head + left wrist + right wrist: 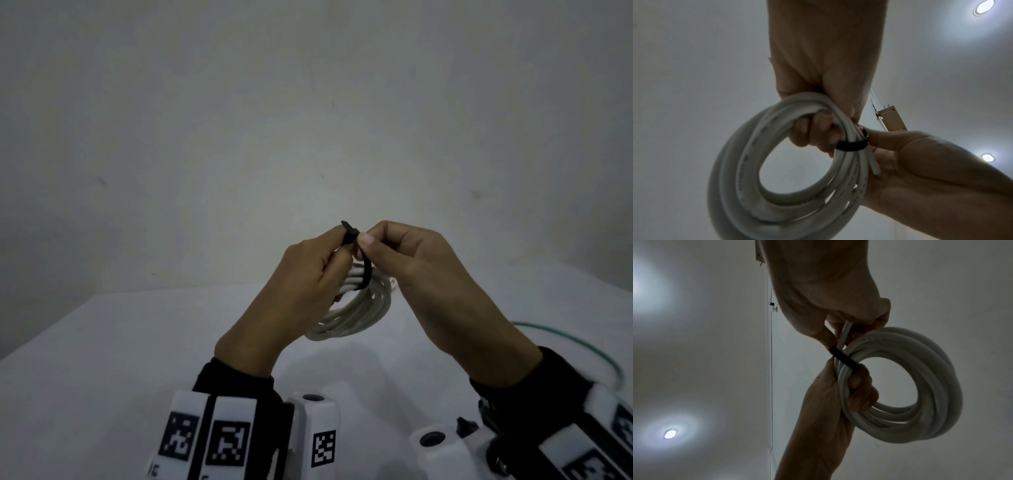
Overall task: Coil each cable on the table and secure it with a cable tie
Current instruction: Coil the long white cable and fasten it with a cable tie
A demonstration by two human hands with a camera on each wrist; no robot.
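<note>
1. Above the table [137, 342], the left hand [301, 291] gripped the white cable coil [356, 308].
2. Right hand [421, 274] pinched the black cable tie [356, 253] wrapped around the coil; the tie's fastening was hidden by fingers.
3. Green cable [582, 342] lay cut off at the frame's right.

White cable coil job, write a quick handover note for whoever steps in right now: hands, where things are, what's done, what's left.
Left hand: fingers curled through the coiled white round cable, holding it above the white table.
Right hand: pinching the black strap cable tie at its top.
Done: white cable coiled, tie looped around the bundle; one cable end pokes out past the tie.
Left: finish fastening the tie, set the coil down, then coil and tie the thin green cable lying on the table at right.
</note>
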